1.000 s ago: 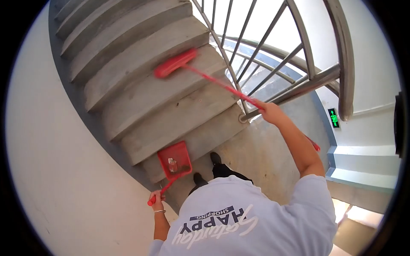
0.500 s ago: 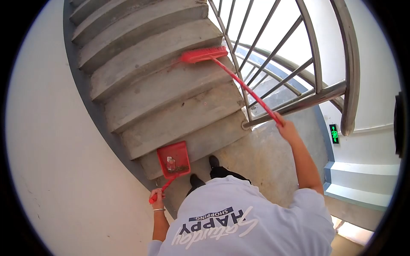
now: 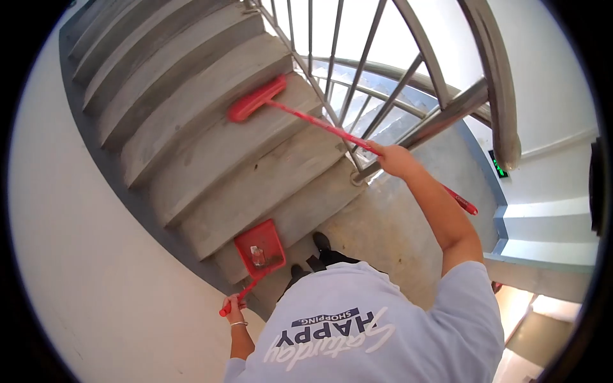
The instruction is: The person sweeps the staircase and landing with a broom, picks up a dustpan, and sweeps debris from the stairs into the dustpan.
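Note:
My right hand (image 3: 394, 159) is closed round the red handle of a broom (image 3: 257, 100). Its red head rests slantwise on a concrete step near the railing, and the handle's end sticks out past my forearm. Low on the left, my left hand (image 3: 234, 307) grips the short red handle of a dustpan (image 3: 260, 245). The pan lies by the lowest steps, close to my feet. Inside it are a small clear, crumpled piece of litter (image 3: 257, 255) and some dark dirt.
Curved concrete stairs (image 3: 211, 137) climb to the upper left, with a small dark speck on one tread. A metal railing (image 3: 440, 127) runs along their right side. On the left is a white wall (image 3: 96, 255); a green exit sign (image 3: 498, 165) hangs at right.
The broom head has moved left along the step and turned more slanted. My right hand has shifted up and left, and more handle shows behind it. The dustpan stays nearly in place.

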